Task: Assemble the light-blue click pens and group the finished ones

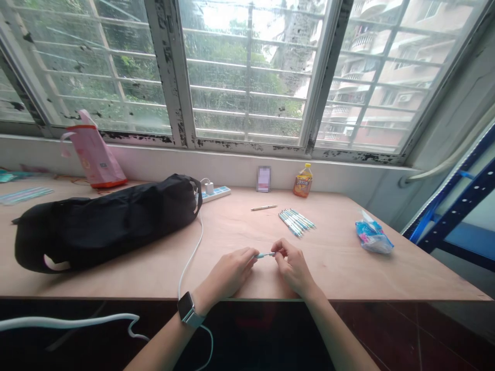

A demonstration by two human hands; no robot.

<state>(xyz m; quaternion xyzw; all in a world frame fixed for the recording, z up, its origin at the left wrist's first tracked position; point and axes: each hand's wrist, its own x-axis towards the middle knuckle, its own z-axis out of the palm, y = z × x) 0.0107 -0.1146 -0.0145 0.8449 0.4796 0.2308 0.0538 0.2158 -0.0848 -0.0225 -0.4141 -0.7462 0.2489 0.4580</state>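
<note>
A slim pen (264,255), light blue on one side and silvery on the other, spans the gap between my hands just above the table's front part. My left hand (236,265) is closed around its blue end, with a watch on that wrist. The fingers of my right hand (291,262) pinch the opposite end, and what exactly sits between those fingertips is hidden. Beyond my right hand, several blue-and-white pens (297,222) lie side by side in a row. A single pale gold pen (264,207) rests farther back, left of that row.
A long black bag (112,221) covers the table's left side. Behind it stands a pink bag (96,157). A power strip (216,194) trails a white cable (191,252). A phone (263,179) leans at the wall beside a bottle (302,183). Tissues (374,236) lie right.
</note>
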